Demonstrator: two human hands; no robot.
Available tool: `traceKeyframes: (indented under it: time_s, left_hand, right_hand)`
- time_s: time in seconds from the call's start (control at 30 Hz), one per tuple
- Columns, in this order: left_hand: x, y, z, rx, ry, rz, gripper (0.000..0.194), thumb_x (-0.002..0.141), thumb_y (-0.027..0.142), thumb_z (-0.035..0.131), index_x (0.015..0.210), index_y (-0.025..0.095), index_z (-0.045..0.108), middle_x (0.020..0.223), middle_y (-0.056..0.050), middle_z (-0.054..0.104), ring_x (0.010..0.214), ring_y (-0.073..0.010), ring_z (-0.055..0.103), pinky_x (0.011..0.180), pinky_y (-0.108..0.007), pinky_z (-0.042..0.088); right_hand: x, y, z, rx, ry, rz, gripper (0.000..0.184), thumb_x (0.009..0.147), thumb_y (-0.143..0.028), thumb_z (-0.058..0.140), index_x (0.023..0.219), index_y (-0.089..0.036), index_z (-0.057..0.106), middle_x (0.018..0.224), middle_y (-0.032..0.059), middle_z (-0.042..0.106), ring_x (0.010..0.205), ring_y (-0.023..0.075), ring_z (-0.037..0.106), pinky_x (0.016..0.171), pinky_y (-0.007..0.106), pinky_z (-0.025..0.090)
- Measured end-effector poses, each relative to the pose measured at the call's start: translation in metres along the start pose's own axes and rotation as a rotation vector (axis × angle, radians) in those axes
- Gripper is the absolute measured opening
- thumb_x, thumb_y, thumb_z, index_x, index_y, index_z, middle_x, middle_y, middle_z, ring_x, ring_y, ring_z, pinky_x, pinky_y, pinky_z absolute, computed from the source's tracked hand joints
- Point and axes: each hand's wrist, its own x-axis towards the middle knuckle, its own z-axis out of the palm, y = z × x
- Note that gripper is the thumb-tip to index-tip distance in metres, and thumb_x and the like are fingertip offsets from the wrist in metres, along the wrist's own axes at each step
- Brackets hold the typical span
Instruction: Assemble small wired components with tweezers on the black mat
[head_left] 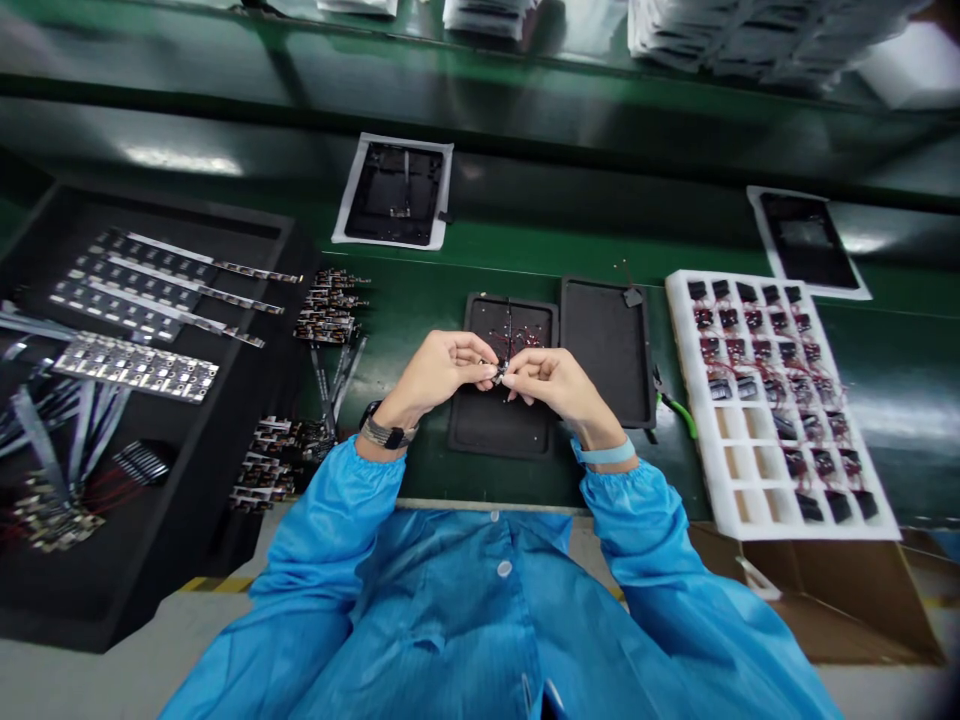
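Above the left black tray (499, 432), my left hand (444, 372) and my right hand (556, 385) meet fingertip to fingertip. Both pinch a small circuit board (500, 373), mostly covered by the fingers. From it a thin dark strip (510, 322) runs upward over the tray. Red wires with small dark parts (531, 338) lie in the tray behind the fingers. A second black tray (604, 350) stands to the right, with a small dark wired part (632, 297) on its top right corner.
Right of the trays are green-handled pliers (677, 412) and a white foam tray (757, 530) of wired dark parts. Stacked boards (328, 308) and a large black bin (251, 235) with strips stand left. Two tablet-like panels (396, 190) (808, 240) lie behind.
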Motion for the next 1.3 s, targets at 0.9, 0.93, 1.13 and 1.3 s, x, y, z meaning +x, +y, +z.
traceKeyframes:
  time_s: [0.9, 0.93, 1.13, 1.3]
  left_hand:
    - [-0.005, 0.011, -0.021, -0.081, 0.331, 0.334, 0.031, 0.076, 0.021, 0.084, 0.103, 0.014, 0.069, 0.078, -0.002, 0.070, 0.064, -0.0122, 0.068, 0.053, -0.021, 0.051]
    - [-0.004, 0.011, -0.022, -0.087, 0.340, 0.327, 0.031, 0.075, 0.021, 0.084, 0.101, 0.014, 0.069, 0.078, -0.002, 0.070, 0.065, -0.0121, 0.068, 0.054, -0.021, 0.051]
    - [-0.002, 0.008, -0.030, -0.124, 0.392, 0.323, 0.023, 0.074, 0.023, 0.086, 0.091, 0.014, 0.073, 0.073, -0.001, 0.066, 0.061, -0.0098, 0.062, 0.052, -0.020, 0.045]
    - [-0.003, 0.007, -0.030, -0.143, 0.386, 0.351, 0.019, 0.075, 0.022, 0.085, 0.092, 0.017, 0.077, 0.075, 0.000, 0.065, 0.062, -0.0091, 0.058, 0.052, -0.020, 0.042]
  right_hand:
    - [0.000, 0.005, 0.001, -1.024, -0.199, -0.266, 0.012, 0.100, -0.016, 0.060, 0.088, -0.018, 0.063, 0.094, 0.0078, 0.070, 0.093, 0.0244, 0.058, 0.084, 0.037, 0.033]
    - [-0.001, 0.005, 0.002, -1.016, -0.181, -0.266, 0.013, 0.101, -0.017, 0.058, 0.089, -0.019, 0.062, 0.094, 0.0082, 0.068, 0.092, 0.0246, 0.058, 0.083, 0.037, 0.034]
    - [-0.003, 0.000, 0.003, -0.732, 0.051, -0.372, 0.014, 0.104, -0.022, 0.050, 0.092, -0.022, 0.056, 0.104, 0.0106, 0.065, 0.099, 0.0260, 0.058, 0.093, 0.040, 0.043]
    - [-0.001, -0.001, 0.003, -0.430, 0.248, -0.276, 0.008, 0.103, -0.031, 0.059, 0.101, -0.024, 0.059, 0.091, 0.0057, 0.078, 0.093, 0.0251, 0.071, 0.093, 0.040, 0.048]
